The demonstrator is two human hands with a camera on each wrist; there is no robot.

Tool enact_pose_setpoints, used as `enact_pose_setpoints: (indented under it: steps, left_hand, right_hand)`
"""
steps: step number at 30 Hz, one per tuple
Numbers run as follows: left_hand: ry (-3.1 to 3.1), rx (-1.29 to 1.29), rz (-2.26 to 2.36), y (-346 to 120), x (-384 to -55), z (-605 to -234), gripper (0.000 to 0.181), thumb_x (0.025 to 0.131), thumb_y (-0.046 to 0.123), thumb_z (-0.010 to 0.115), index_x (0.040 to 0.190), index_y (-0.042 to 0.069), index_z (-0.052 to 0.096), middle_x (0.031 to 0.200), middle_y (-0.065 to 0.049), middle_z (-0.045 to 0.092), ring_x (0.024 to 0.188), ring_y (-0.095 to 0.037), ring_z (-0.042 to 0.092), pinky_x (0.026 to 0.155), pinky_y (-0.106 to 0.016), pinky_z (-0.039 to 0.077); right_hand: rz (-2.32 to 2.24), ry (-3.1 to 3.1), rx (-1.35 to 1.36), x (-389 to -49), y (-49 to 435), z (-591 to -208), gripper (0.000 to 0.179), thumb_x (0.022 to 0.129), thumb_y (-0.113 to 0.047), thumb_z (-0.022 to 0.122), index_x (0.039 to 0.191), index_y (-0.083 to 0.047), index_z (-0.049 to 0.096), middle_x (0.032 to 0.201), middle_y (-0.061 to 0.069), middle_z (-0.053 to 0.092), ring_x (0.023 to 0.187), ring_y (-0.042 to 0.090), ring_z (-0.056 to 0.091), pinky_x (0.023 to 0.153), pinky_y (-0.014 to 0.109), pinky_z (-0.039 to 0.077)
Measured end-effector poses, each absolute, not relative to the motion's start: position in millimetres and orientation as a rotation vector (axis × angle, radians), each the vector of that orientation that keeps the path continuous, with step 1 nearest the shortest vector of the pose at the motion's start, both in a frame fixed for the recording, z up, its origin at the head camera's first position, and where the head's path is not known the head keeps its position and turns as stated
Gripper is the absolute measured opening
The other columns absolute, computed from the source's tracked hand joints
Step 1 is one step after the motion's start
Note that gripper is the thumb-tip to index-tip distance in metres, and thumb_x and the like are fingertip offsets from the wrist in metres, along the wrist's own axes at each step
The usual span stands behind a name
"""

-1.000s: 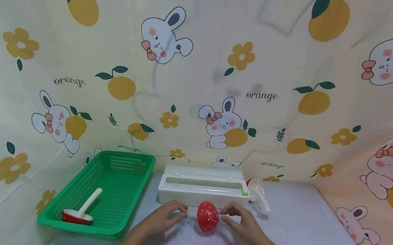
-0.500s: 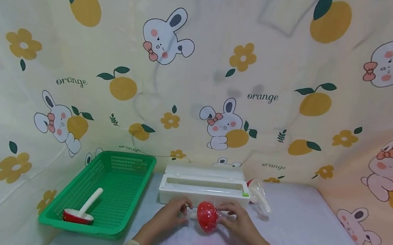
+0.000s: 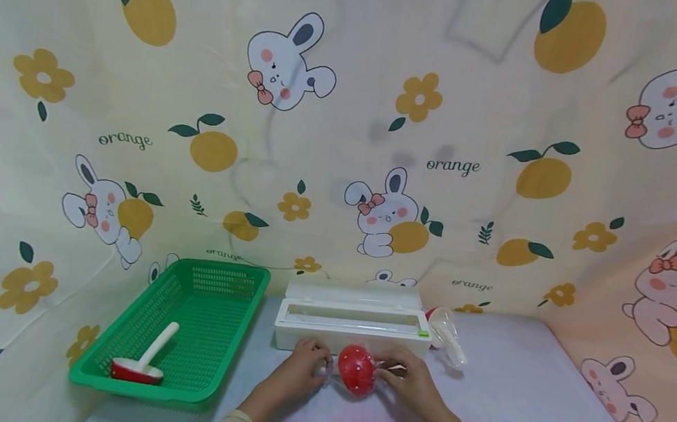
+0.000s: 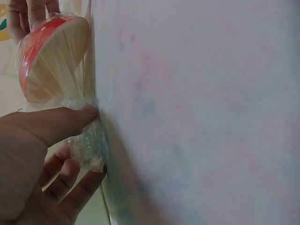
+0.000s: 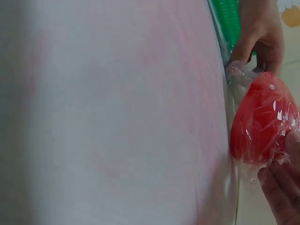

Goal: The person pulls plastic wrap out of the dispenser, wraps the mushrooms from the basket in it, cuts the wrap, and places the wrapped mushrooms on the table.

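Observation:
A toy mushroom (image 3: 356,370) with a red, white-dotted cap lies sideways in front of the white box, wrapped in clear plastic film. My left hand (image 3: 299,368) grips the film-wrapped stem; the left wrist view shows the thumb across bunched film (image 4: 88,136) and the fingers curled behind it. From the other side, my right hand (image 3: 410,379) pinches the film at the top of the cap, with its fingertips on the red surface in the right wrist view. The pale underside of the cap (image 4: 58,61) shows through the film.
Right behind the hands stands a white cling film dispenser (image 3: 348,343) with its lid raised. A green basket (image 3: 213,371) at left holds an unwrapped toy mushroom (image 3: 136,370). Another, film-wrapped mushroom (image 3: 448,338) lies right of the dispenser. A patterned cloth (image 3: 347,135) hangs behind.
My left hand has moved in along the stem and now covers more of its end, bunching the film. The mushroom has shifted slightly, and my right hand stays at the cap.

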State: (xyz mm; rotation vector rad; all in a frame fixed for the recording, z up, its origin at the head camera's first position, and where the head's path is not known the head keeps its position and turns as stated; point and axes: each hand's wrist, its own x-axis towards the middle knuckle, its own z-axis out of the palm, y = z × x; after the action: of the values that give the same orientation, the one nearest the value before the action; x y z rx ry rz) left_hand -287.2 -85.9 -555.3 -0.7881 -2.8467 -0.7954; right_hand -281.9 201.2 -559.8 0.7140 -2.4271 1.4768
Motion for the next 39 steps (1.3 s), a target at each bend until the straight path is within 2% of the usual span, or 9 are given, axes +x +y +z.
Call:
enact_pose_setpoints:
  steps: [3,10,15,20,23,26,30,35,39]
  left_hand:
    - [-2.862,-0.750,-0.779,-85.4,-287.1,-555.5,0.024,0.089,0.007,0.086,0.098,0.021,0.069,0.113,0.005,0.062,0.121,-0.025,0.054,0.104,-0.044,0.053]
    - [-2.797,-0.709,-0.763,-87.5,-282.2,-550.1,0.023,0.089,0.006,0.084,0.101,0.020,0.069,0.101,0.007,0.070,0.107,-0.017,0.061,0.094,-0.038,0.056]
    - [-2.776,-0.732,-0.884,-91.8,-279.3,-549.0,0.022,0.097,0.006,0.076,0.115,0.016,0.068,0.114,0.001,0.071,0.114,-0.020,0.066,0.100,-0.043,0.056]
    - [-2.775,-0.670,-1.059,-97.8,-279.4,-546.3,0.028,0.104,0.013,0.070,0.128,0.027,0.065,0.132,0.006,0.067,0.119,-0.018,0.065,0.102,-0.047,0.057]
    - [-2.727,-0.683,-1.130,-101.3,-281.6,-546.8,0.029,0.105,0.013,0.069,0.128,0.030,0.065,0.132,0.008,0.066,0.113,-0.014,0.065,0.096,-0.041,0.059]
    - [-2.669,-0.717,-1.198,-104.0,-283.9,-547.6,0.025,0.105,0.009,0.068,0.125,0.025,0.068,0.128,0.005,0.069,0.111,-0.014,0.066,0.091,-0.035,0.059]
    - [-2.651,-0.706,-1.340,-105.4,-284.0,-547.1,0.021,0.104,0.008,0.070,0.122,0.018,0.071,0.120,-0.001,0.071,0.101,-0.014,0.066,0.080,-0.028,0.059]
    - [-2.651,-0.722,-1.489,-104.0,-283.0,-547.2,0.016,0.103,0.008,0.071,0.119,0.010,0.072,0.111,-0.007,0.070,0.082,-0.014,0.065,0.062,-0.027,0.058]
    - [-2.636,-0.724,-1.535,-101.7,-283.5,-548.4,0.013,0.103,0.007,0.072,0.115,0.010,0.073,0.104,-0.005,0.071,0.078,-0.011,0.064,0.059,-0.026,0.058]
  right_hand:
    - [1.478,-2.425,0.708,-284.1,199.5,-559.8,0.021,0.087,-0.002,0.087,0.106,-0.009,0.080,0.104,0.004,0.077,0.095,0.018,0.075,0.082,0.022,0.061]
    - [1.475,-2.434,0.725,-285.1,199.0,-557.1,0.014,0.089,-0.001,0.085,0.096,-0.011,0.080,0.097,0.004,0.076,0.088,0.009,0.071,0.079,0.023,0.061]
    - [1.432,-2.456,0.666,-282.3,197.1,-553.0,0.016,0.091,-0.001,0.084,0.096,-0.013,0.075,0.098,-0.001,0.074,0.089,0.009,0.070,0.080,0.025,0.061]
    - [1.415,-2.497,0.602,-280.7,198.2,-549.3,0.017,0.097,-0.007,0.080,0.111,-0.015,0.072,0.104,-0.004,0.075,0.096,0.010,0.070,0.085,0.027,0.061]
    - [1.501,-2.470,0.677,-280.2,202.5,-549.1,0.020,0.102,-0.009,0.074,0.122,-0.011,0.073,0.114,0.003,0.077,0.105,0.013,0.071,0.089,0.028,0.060]
    - [1.581,-2.425,0.814,-279.0,207.9,-549.7,0.028,0.104,-0.012,0.072,0.132,-0.006,0.070,0.124,0.011,0.075,0.110,0.017,0.071,0.092,0.028,0.060]
    - [1.619,-2.383,0.967,-276.9,213.5,-550.1,0.041,0.101,-0.010,0.075,0.140,0.000,0.065,0.130,0.019,0.071,0.111,0.020,0.071,0.093,0.032,0.061]
    - [1.583,-2.392,0.942,-275.8,214.5,-551.9,0.038,0.099,-0.008,0.078,0.136,-0.002,0.068,0.123,0.016,0.073,0.108,0.016,0.071,0.090,0.029,0.061]
    - [1.569,-2.396,0.820,-275.2,213.6,-550.8,0.028,0.096,-0.008,0.080,0.123,-0.003,0.076,0.111,0.011,0.077,0.098,0.009,0.072,0.084,0.026,0.062]
